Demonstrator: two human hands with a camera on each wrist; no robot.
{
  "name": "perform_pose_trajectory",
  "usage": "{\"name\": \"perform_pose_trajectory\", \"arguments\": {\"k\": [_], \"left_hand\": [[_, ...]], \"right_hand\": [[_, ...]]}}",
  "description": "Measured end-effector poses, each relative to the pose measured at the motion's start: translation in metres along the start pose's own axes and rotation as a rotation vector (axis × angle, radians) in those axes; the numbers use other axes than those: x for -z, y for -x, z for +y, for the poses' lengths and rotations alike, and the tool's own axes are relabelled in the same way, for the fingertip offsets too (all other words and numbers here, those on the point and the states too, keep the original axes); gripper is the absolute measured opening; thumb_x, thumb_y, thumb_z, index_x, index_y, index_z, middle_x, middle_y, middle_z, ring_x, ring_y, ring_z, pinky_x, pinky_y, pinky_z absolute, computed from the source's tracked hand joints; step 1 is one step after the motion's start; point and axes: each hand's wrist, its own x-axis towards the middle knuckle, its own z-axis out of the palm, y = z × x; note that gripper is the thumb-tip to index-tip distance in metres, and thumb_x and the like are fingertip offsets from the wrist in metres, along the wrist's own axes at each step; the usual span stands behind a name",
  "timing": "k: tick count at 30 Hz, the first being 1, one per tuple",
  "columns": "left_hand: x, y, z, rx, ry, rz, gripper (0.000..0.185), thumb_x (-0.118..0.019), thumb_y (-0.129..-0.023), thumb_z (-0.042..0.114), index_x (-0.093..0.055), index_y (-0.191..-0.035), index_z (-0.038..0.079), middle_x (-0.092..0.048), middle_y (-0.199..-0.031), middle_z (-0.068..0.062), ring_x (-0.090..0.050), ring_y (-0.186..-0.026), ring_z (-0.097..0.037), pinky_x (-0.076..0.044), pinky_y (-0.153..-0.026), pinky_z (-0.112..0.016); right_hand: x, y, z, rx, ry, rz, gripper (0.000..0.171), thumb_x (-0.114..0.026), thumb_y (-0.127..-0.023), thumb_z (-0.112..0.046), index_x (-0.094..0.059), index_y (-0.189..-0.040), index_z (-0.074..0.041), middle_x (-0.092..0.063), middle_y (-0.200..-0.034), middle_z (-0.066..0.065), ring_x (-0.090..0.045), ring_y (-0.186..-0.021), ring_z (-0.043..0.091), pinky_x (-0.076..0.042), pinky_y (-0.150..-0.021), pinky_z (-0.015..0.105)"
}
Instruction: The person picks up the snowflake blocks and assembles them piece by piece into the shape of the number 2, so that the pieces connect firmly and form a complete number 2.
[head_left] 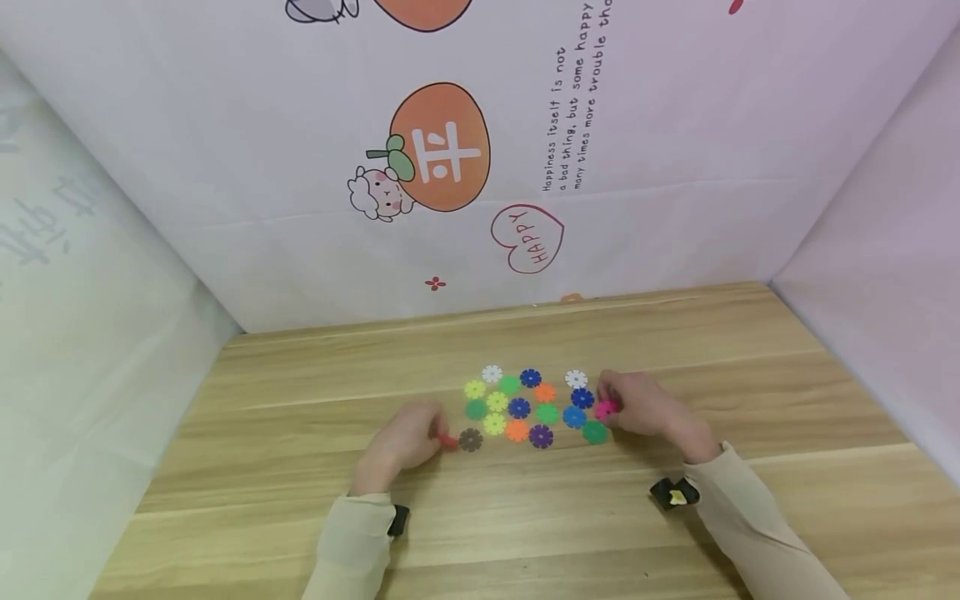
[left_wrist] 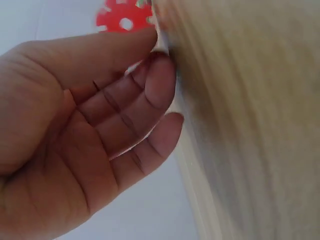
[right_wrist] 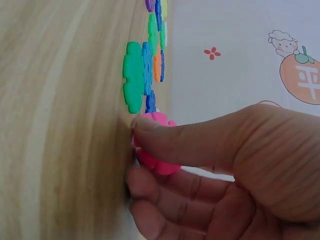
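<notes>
My left hand (head_left: pixel 408 435) pinches a red notched plastic disc (left_wrist: pixel 125 16) between thumb and fingers, low over the table. Just right of it lies a dark brown disc (head_left: pixel 470 440). With thumb and forefinger, my right hand (head_left: pixel 641 404) pinches a pink notched disc (right_wrist: pixel 161 165) close over the wood. Beside that hand, a green disc (head_left: pixel 595 432), a light blue disc (head_left: pixel 574 417) and a dark blue disc (head_left: pixel 582 397) lie flat. Between the hands are several more discs, among them a purple disc (head_left: pixel 541 436) and an orange disc (head_left: pixel 517 430).
The wood-grain table (head_left: pixel 480 533) meets a printed white cloth wall (head_left: pixel 300 208) at its back edge. White cloth also hangs at the left and right sides. A black strap (head_left: pixel 675 493) sits by the right sleeve, another black strap (head_left: pixel 399 521) by the left.
</notes>
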Motion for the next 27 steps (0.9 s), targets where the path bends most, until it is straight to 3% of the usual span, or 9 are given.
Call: {"name": "perform_pose_trajectory", "arguments": {"k": [9, 15, 19, 27], "left_hand": [[0.004, 0.001, 0.000, -0.095, 0.020, -0.011, 0.020, -0.065, -0.079, -0.004, -0.057, -0.075, 0.014, -0.058, -0.076, 0.001, -0.051, -0.072, -0.015, -0.045, -0.063, -0.031], [0.012, 0.004, 0.004, -0.146, 0.059, -0.020, 0.007, -0.063, -0.091, 0.012, -0.063, -0.085, 0.015, -0.061, -0.079, 0.003, -0.054, -0.072, -0.013, -0.048, -0.063, -0.031], [0.016, 0.005, 0.014, -0.155, 0.164, 0.012, 0.006, -0.059, -0.095, 0.018, -0.065, -0.093, 0.017, -0.065, -0.087, 0.007, -0.060, -0.078, -0.010, -0.052, -0.067, -0.027], [0.022, 0.004, 0.043, -0.191, 0.387, 0.140, 0.005, -0.062, -0.093, 0.015, -0.067, -0.095, 0.014, -0.069, -0.089, 0.003, -0.066, -0.079, -0.010, -0.055, -0.066, -0.024]], "right_hand": [[0.006, 0.000, -0.002, 0.021, -0.088, 0.001, 0.018, -0.068, -0.085, 0.000, -0.052, -0.085, -0.008, -0.057, -0.071, 0.000, -0.049, -0.060, 0.012, -0.044, -0.054, 0.026], [0.011, 0.003, -0.017, 0.084, -0.093, 0.069, 0.017, -0.070, -0.086, -0.005, -0.054, -0.086, -0.011, -0.064, -0.078, -0.002, -0.059, -0.071, 0.014, -0.050, -0.061, 0.028], [0.013, 0.005, -0.034, 0.109, -0.112, 0.145, 0.015, -0.071, -0.086, -0.006, -0.058, -0.088, -0.013, -0.070, -0.085, 0.000, -0.066, -0.075, 0.014, -0.053, -0.063, 0.027], [0.015, 0.003, -0.072, 0.159, -0.154, 0.311, 0.005, -0.073, -0.086, -0.014, -0.068, -0.087, -0.011, -0.069, -0.081, -0.004, -0.059, -0.060, 0.007, -0.051, -0.055, 0.023]]}}
